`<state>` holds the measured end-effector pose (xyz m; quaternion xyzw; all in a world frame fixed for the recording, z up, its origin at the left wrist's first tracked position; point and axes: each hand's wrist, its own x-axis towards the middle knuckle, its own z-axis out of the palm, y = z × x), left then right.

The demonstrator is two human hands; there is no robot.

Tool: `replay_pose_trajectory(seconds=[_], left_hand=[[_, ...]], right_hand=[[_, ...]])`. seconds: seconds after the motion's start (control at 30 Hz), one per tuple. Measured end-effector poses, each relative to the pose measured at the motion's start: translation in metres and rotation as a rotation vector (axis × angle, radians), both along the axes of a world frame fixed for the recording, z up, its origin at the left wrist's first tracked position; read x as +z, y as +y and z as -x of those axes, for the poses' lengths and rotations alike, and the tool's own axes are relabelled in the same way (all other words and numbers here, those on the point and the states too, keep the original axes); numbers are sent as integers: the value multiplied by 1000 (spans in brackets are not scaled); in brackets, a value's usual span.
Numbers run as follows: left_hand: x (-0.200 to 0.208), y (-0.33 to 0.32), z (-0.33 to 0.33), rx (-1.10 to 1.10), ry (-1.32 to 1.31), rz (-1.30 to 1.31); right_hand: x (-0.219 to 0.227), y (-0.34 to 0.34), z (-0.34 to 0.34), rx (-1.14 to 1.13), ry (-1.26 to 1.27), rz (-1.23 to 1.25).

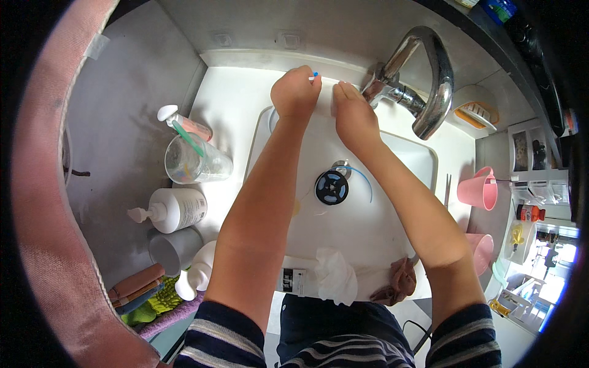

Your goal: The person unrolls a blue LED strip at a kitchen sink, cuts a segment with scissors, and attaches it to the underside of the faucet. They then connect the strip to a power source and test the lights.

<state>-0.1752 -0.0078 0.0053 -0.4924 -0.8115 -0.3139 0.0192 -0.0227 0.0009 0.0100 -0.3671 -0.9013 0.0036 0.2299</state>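
Above the far rim of the white sink (423, 154), my left hand (294, 93) is closed around a thin white stick with a blue end (315, 75); most of it is hidden in the fist. My right hand (356, 116) is beside it, left of the chrome faucet (432, 92). Its fingers stretch forward close together near the back ledge. A pale edge shows along them, too unclear to name. Below both hands, a black round reel with blue patches (332, 187) lies in the basin by the metal drain (342, 168). A thin blue strip (366, 179) curves beside it.
At left stand a clear cup with a green straw-like stick (184, 161), a white pump bottle (179, 210) and a grey cup (175, 250). White tissue (336, 276) and a brown cloth (399, 282) lie on the front edge. Pink cups (478, 191) stand at right.
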Motion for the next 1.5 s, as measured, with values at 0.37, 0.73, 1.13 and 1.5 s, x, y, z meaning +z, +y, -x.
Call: replay_pose_trajectory(seconds=[0.37,0.73,1.13,1.5], left_hand=[[-6,-2,0,4,6,-47],[-11,4,-6,-27,0,-199],[-29,5,7,-32,142,-322],[-9,4,-2,-27,3,-87]], right_hand=[[6,-4,4,-80,-277,-9],[17,-3,17,-173,-493,56],[69,-122,-162,-371,192,521],[74,-138,-276,-848,-345,383]])
